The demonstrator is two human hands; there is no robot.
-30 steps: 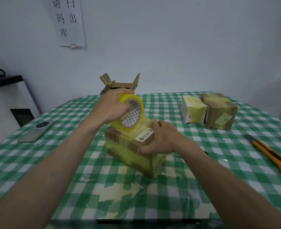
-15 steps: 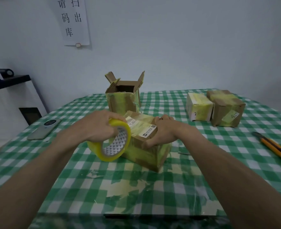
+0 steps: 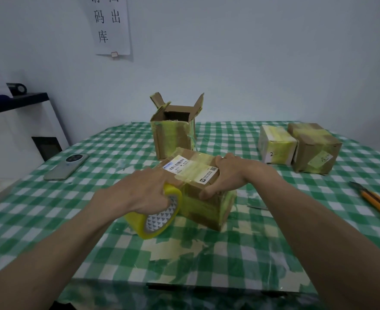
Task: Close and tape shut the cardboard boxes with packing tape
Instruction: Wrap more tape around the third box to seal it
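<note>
Head view: a table (image 3: 50,220) covered by a green-and-white checked cloth is set against a pale wall bearing a paper notice (image 3: 112,25), with a white cabinet (image 3: 16,135) at the left. A closed cardboard box (image 3: 204,198) at the table's centre is gripped by the right hand (image 3: 227,175), while a yellow tape roll (image 3: 160,215) touching its near-left side is clasped by the left hand (image 3: 139,191). An open box (image 3: 173,135) is seen behind, two taped boxes (image 3: 296,146) far right, a phone (image 3: 67,166) at left and a utility knife (image 3: 377,202) at the right edge.

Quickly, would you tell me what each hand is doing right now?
Left hand: grips the tape roll.
Right hand: holds the closed box.
</note>
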